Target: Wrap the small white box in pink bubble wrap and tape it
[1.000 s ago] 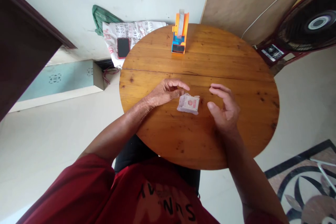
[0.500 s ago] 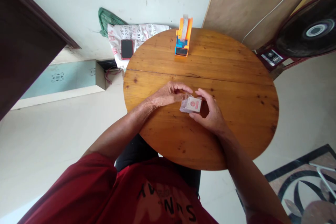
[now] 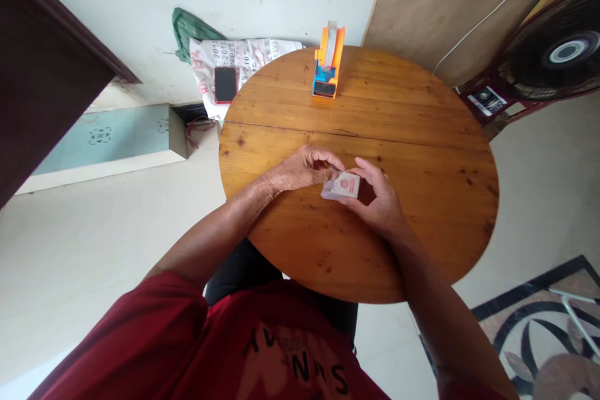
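A small pale packet with a red round mark (image 3: 341, 185) sits just above the round wooden table (image 3: 422, 156), near its middle. My right hand (image 3: 377, 203) grips the packet from the right, thumb below and fingers curled over its top edge. My left hand (image 3: 302, 169) rests on the table to the packet's left, fingers curled, their tips touching the packet's upper left corner.
An orange and blue tape dispenser (image 3: 327, 62) stands at the table's far edge. Beyond the table lie a printed sack (image 3: 248, 56) with a dark phone (image 3: 225, 84) on it and a green bag (image 3: 187, 28). A fan (image 3: 557, 53) stands at the right.
My right hand moved left from an open pose beside the packet and closed on it. The packet has lifted slightly. My left hand has stayed in place.
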Available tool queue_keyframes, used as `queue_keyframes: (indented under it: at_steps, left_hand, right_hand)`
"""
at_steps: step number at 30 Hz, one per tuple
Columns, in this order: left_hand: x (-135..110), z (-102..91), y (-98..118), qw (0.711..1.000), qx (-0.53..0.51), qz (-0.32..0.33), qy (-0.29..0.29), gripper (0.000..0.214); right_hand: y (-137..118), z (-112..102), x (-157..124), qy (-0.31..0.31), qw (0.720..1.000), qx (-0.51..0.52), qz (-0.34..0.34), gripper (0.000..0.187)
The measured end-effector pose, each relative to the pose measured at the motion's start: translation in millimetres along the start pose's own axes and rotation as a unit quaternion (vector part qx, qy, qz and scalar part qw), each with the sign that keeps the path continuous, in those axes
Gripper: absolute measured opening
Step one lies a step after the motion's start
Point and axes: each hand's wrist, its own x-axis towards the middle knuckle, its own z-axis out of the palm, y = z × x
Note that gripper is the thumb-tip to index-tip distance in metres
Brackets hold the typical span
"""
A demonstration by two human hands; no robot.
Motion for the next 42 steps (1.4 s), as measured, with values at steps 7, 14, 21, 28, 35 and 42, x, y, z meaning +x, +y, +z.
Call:
queue_keyframes:
  at_steps: [7,14,21,28,35,42]
  left_hand:
    - [-1.6,1.9,2.7,1.000,-0.018,-0.017,0.000,0.029]
    - [-0.5,1.7,1.3,1.000,-0.021,-0.008,-0.001,0.030]
    - [0.4,0.9,2.5,0.999,-0.033,-0.004,-0.005,0.033]
    - [-2.6,0.4,8.4,0.999,-0.044,0.015,0.020,0.037]
    - [-3.1,0.8,8.2,0.999,-0.023,0.004,0.026,0.034]
    - [-4.0,0.3,7.5,0.999,-0.027,-0.005,0.019,0.033]
  right_hand:
    - [0.7,-2.0,-0.9,0.001,1.000,-0.003,-0.008,0.072]
    - [-0.9,-0.1,-1.9,0.002,1.000,-0.021,-0.006,0.071]
    - [-5.1,-1.6,-0.4,0.001,0.998,-0.028,-0.047,0.076]
    - [-6.8,-1.6,0.4,0.004,0.998,-0.028,-0.057,0.077]
    - [-6.0,-0.4,-0.2,0.008,0.998,-0.029,-0.051,0.076]
    - [-2.7,0.2,-0.9,0.004,1.000,-0.015,-0.021,0.073]
